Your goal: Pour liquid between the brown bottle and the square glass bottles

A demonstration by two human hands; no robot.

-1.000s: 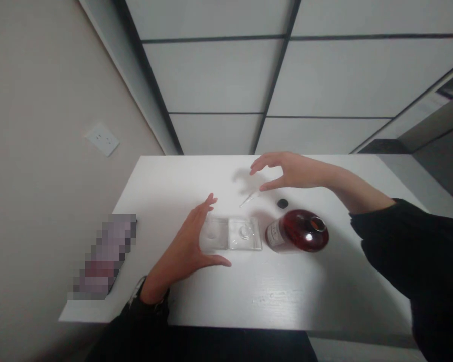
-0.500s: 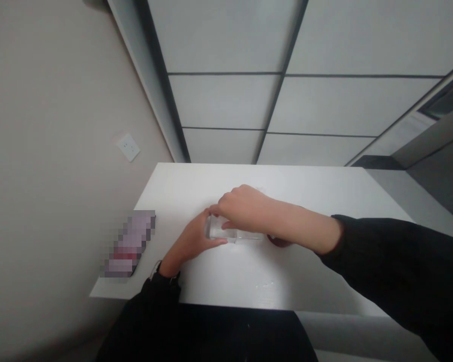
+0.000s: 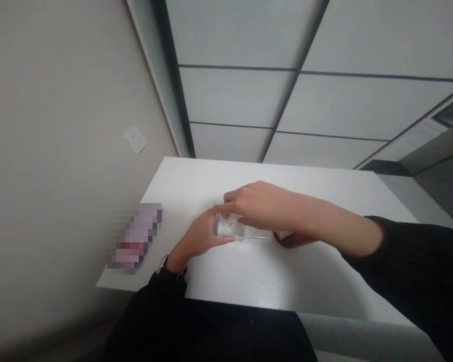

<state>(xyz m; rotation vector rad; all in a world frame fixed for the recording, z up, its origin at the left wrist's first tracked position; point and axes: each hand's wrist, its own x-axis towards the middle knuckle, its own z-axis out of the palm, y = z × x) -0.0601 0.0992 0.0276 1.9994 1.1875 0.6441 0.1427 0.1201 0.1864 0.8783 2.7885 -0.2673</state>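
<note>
Clear case [image 3: 226,230] on white table [image 3: 226,281]; left hand [image 3: 198,234] grips its left end, thumb opposing fingers. Right hand [image 3: 256,201] bent over top, grip hidden, cannot tell. Advisable: steady brace, light fingertip pressure, no nudging red bottle [image 3: 298,241].

The long sleeves [image 3: 403,266] and lap clothing [image 3: 245,327] are black.
</note>
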